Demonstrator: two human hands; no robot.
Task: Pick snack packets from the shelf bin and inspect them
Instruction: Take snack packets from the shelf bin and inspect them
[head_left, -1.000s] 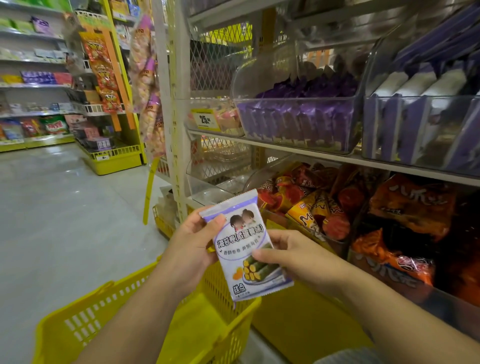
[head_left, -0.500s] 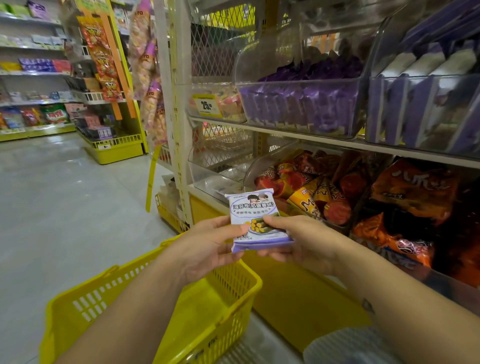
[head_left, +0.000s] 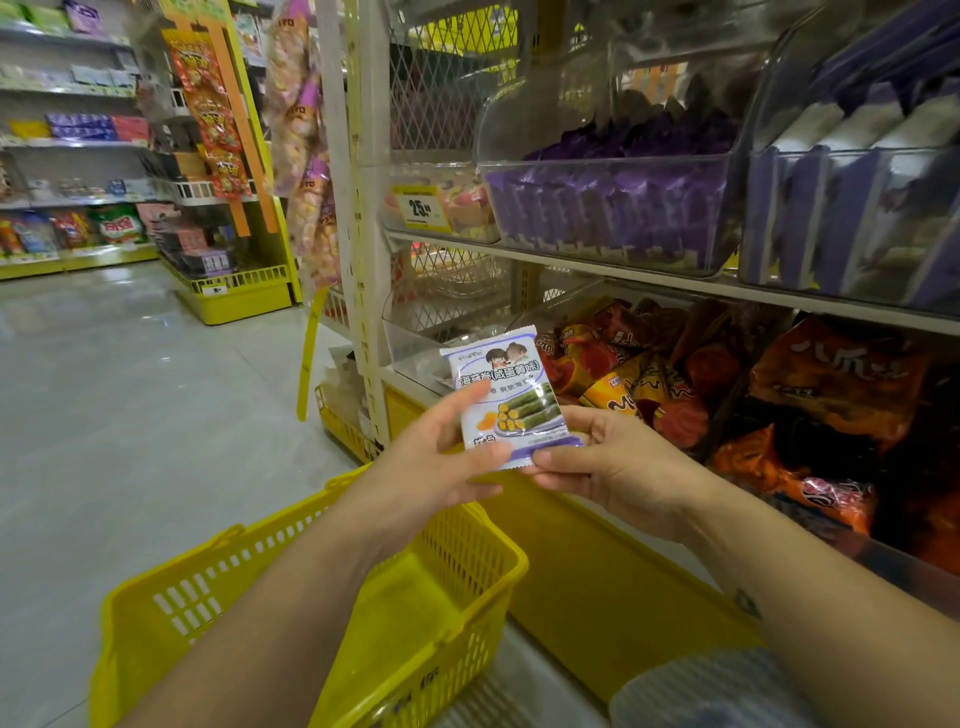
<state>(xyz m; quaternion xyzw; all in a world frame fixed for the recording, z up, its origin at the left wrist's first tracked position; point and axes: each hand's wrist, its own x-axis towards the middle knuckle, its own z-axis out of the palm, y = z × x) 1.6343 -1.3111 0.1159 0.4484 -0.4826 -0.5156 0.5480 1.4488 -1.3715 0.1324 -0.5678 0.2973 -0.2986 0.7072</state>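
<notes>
A small white and purple snack packet (head_left: 511, 395) with a seaweed-roll picture is upright in front of me, printed face toward the camera. My left hand (head_left: 441, 457) holds its left edge between thumb and fingers. My right hand (head_left: 608, 462) pinches its lower right corner. The packet hovers in front of the lower shelf, above a yellow basket. Clear shelf bins hold more packets: purple ones in the upper bin (head_left: 613, 208) and white-purple ones in the bin (head_left: 852, 208) at right.
A yellow shopping basket (head_left: 322, 613) hangs at my left forearm below the hands. Orange and red snack bags (head_left: 831, 374) fill the lower bins. A yellow price tag (head_left: 421, 208) hangs on the upper shelf. The grey aisle floor (head_left: 130, 389) stretches left toward more shelves.
The packet went from upright to tipped nearly flat, then back upright facing me. Both hands stayed on it and shifted slightly up and right.
</notes>
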